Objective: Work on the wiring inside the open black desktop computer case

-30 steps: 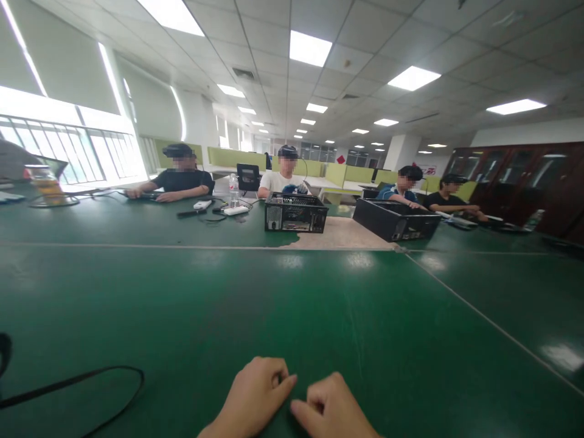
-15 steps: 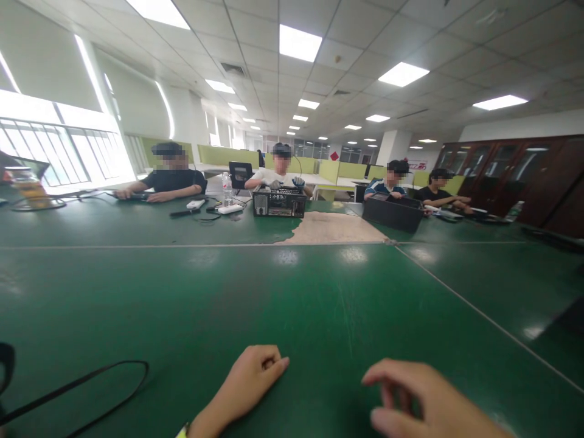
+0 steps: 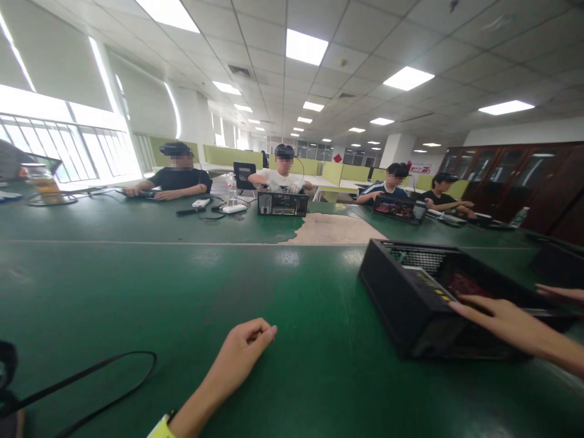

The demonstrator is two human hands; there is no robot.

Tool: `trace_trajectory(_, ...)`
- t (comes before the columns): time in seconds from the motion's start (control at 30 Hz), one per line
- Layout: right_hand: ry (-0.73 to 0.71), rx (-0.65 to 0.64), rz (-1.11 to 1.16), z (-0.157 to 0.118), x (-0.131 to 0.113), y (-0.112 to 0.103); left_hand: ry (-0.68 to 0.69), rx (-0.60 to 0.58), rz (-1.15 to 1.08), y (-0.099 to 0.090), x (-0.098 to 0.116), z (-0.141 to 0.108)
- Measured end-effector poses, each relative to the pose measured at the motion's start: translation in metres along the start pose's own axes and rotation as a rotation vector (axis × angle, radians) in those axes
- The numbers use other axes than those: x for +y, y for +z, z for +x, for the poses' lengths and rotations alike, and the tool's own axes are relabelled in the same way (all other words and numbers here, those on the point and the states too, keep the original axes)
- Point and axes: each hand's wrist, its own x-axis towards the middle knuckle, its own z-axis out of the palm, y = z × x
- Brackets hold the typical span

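My left hand (image 3: 244, 350) rests on the green tabletop (image 3: 314, 377) with its fingers curled and the thumb against them; nothing shows in it. On the right lies a black computer case (image 3: 387, 304) with its upper side uncovered, showing a perforated panel, a metal strip with yellow marks and a reddish part within. My right hand (image 3: 506, 322) grips the near rim of this case, fingers over the edge and thumb lower down; the fingertips are partly hidden. Another person's hand (image 3: 563, 293) is at the case's far right side.
Black straps (image 3: 114, 362) lie at the lower left. Across the table several people sit, two behind computer cases, one of them the case (image 3: 281, 204) near the middle. A bottle (image 3: 232, 190), white power strips (image 3: 233, 208) and cables stand or lie near the far edge.
The black computer case has come into view from the right. My right hand has moved right and forward onto it. My left hand has shifted slightly left, still curled.
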Motion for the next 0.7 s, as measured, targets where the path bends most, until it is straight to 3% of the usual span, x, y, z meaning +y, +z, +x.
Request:
trace_trajectory(0.1, -0.103, -0.175, -0.148, -0.013, -0.117, 0.021, 0.072, 0.063, 0.037, -0.021, 0.026, 0.006)
trace_trajectory(0.17, -0.270, -0.257, -0.167, -0.027, -0.190, 0.019, 0.141, 0.097, 0.088, -0.041, 0.048, 0.011)
trace_trajectory(0.23, -0.460, -0.379, -0.092, -0.036, -0.243, 0.008, 0.218, 0.098, 0.175, -0.062, 0.073, 0.018)
trace_trajectory(0.3, -0.570, -0.478, 0.027, -0.033, -0.273, -0.003, 0.293, 0.043, 0.315, -0.077, 0.099, 0.030)
trace_trajectory(0.4, -0.592, -0.464, 0.093, 0.005, -0.287, 0.001, 0.335, -0.165, 0.658, -0.082, 0.128, 0.055)
trace_trajectory(0.5, -0.611, -0.419, -0.102, 0.054, -0.283, 0.033, 0.261, -0.306, 0.971, -0.071, 0.136, 0.076)
trace_trajectory(0.6, -0.637, -0.404, -0.257, 0.075, -0.271, 0.068, 0.269, -0.232, 1.058, -0.059, 0.124, 0.086)
trace_trajectory(0.7, -0.599, -0.402, -0.281, 0.066, -0.258, 0.082, 0.312, -0.194, 1.169, -0.056, 0.108, 0.088)
